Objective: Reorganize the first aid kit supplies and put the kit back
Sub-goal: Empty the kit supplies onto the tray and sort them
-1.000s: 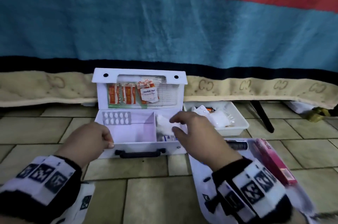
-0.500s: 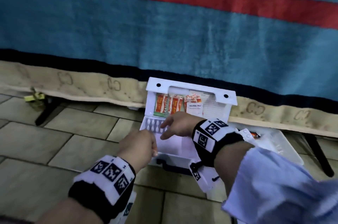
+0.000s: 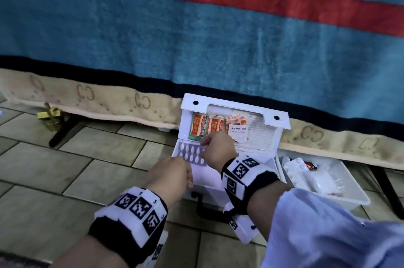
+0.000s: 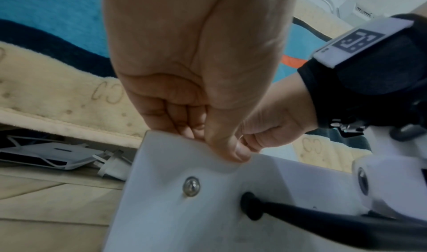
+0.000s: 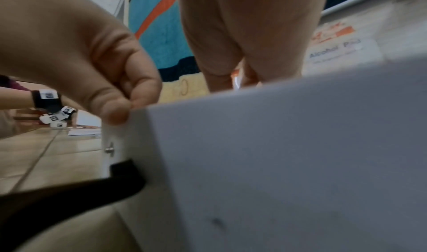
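The white first aid kit (image 3: 229, 101) lies open on the tiled floor, its lid upright against the bed. Orange packets (image 3: 215, 125) and an alcohol pad (image 3: 238, 131) sit in the lid. A blister pack of white pills (image 3: 190, 154) lies in the base's left compartment. My left hand (image 3: 172, 173) pinches the kit's front wall (image 4: 184, 210) near its left corner, thumb outside and fingers inside. My right hand (image 3: 204, 149) reaches across into that compartment, its curled thumb and forefinger pinching the blister pack's right end. The black handle (image 3: 203, 208) hangs at the front.
A white tray (image 3: 349, 193) with bags and a blister strip stands right of the kit. A striped blue blanket (image 3: 196, 38) hangs behind. A brass object (image 3: 50, 119) and a black leg (image 3: 63, 132) sit at the left. Another person's banded wrist (image 5: 46, 99) shows far off.
My right hand has crossed from the kit's right compartment to the blister pack on the left. My left hand has stayed on the front rim. The view has swung left.
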Motion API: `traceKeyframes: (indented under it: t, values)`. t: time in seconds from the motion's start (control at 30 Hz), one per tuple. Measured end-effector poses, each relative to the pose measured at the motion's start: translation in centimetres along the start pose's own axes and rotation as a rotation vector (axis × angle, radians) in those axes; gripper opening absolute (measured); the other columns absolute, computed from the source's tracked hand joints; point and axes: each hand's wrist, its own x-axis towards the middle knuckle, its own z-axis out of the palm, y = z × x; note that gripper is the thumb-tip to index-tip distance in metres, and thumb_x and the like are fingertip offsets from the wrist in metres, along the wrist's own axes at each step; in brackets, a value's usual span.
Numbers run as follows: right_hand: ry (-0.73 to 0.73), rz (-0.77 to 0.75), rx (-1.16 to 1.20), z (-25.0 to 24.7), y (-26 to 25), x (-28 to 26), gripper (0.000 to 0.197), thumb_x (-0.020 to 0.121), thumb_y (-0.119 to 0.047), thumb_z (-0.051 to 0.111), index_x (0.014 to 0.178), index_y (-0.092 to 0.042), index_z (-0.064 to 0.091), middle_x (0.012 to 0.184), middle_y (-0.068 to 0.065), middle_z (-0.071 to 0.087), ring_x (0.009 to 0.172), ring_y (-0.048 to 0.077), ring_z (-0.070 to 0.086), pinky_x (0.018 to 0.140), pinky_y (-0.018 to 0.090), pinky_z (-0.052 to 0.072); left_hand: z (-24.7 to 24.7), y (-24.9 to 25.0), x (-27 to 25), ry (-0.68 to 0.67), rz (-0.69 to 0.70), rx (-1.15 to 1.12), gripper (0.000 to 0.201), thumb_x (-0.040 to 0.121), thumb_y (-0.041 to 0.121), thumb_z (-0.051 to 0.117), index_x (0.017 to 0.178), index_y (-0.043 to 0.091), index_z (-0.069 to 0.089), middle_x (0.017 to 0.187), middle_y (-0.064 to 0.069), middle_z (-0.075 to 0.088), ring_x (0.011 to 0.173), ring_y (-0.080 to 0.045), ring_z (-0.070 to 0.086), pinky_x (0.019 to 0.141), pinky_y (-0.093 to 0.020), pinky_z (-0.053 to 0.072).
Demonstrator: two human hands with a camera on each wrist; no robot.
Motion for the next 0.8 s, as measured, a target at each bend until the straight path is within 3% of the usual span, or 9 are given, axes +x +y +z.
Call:
traceKeyframes:
  t: [0.1,0.3,0.4,0.47,0.53,0.63,0.7,0.8]
  values:
    - [0.139,0.014,0.024,0.8,-0.1,-0.5,0.028,0.089,-0.004,0.050,0.114,-0.003,0.063,0.122,0.016,0.060,0.115,0.029,0.054,0.095,0.031,0.043,0.2,-0.1,0.0,-0.012,0.001,0.066,0.013,0.084,0.018,0.064,0.094,0.020,0.071,0.101,-0.001,0.067,0.094,-0.021,0.062,0.076,-0.027,0.051]
    - [0.177,0.092,-0.052,1.5,0.0,0.3,0.026,0.090,-0.002,0.052,0.114,-0.003,0.062,0.116,0.012,0.064,0.108,0.024,0.060,0.092,0.030,0.050,0.1,-0.1,0.2,-0.043,-0.018,0.066,0.020,0.085,0.020,0.063,0.103,0.018,0.070,0.110,-0.003,0.067,0.102,-0.023,0.061,0.082,-0.028,0.049]
    - [0.178,0.111,-0.086,1.7,0.5,0.8,0.021,0.089,-0.005,0.058,0.110,-0.004,0.065,0.113,0.009,0.066,0.103,0.020,0.063,0.088,0.028,0.053,-0.1,0.0,0.2,-0.018,0.005,0.009,0.003,0.081,0.020,0.068,0.081,0.022,0.071,0.092,0.004,0.068,0.092,-0.017,0.062,0.070,-0.021,0.045]
    - [0.156,0.094,-0.090,1.6,0.8,0.6,0.022,0.088,-0.004,0.059,0.109,-0.002,0.066,0.112,0.011,0.066,0.100,0.022,0.064,0.088,0.031,0.055,0.0,-0.3,0.0,0.021,0.034,-0.024,0.020,0.081,0.018,0.069,0.064,0.026,0.063,0.069,0.011,0.062,0.073,-0.005,0.057,0.056,-0.018,0.036]
    - [0.160,0.071,-0.053,0.8,1.3,-0.3,0.021,0.088,-0.003,0.056,0.107,0.000,0.067,0.107,0.013,0.068,0.093,0.023,0.066,0.084,0.033,0.057,0.0,-0.4,0.0,0.043,0.062,-0.019,0.026,0.080,0.017,0.070,0.058,0.027,0.059,0.057,0.014,0.055,0.060,0.003,0.049,0.051,-0.017,0.033]
    - [0.261,0.022,0.093,-2.5,2.7,-3.1,0.022,0.088,-0.003,0.052,0.093,-0.002,0.073,0.088,0.010,0.072,0.071,0.016,0.067,0.070,0.020,0.055,0.0,-0.3,-0.1,0.039,0.081,-0.005,0.030,0.077,0.020,0.074,0.054,0.028,0.057,0.059,0.016,0.054,0.066,-0.007,0.052,0.055,-0.020,0.035]
    - [0.374,0.014,0.288,-5.5,4.4,-6.3,0.019,0.086,-0.001,0.054,0.086,-0.002,0.073,0.073,0.005,0.068,0.052,0.001,0.058,0.054,0.007,0.044,-0.1,-0.4,-0.2,0.021,0.091,0.002,0.032,0.074,0.021,0.076,0.051,0.029,0.056,0.061,0.015,0.056,0.068,-0.011,0.056,0.060,-0.022,0.038]
    - [0.518,0.072,0.431,-8.7,8.2,-12.2,0.013,0.082,-0.006,0.062,0.085,-0.011,0.074,0.058,-0.008,0.061,0.048,0.001,0.051,0.057,0.017,0.043,-0.4,-0.2,-0.2,0.010,0.108,0.011,0.031,0.070,0.021,0.079,0.048,0.028,0.058,0.063,0.011,0.063,0.068,-0.015,0.063,0.068,-0.027,0.049]
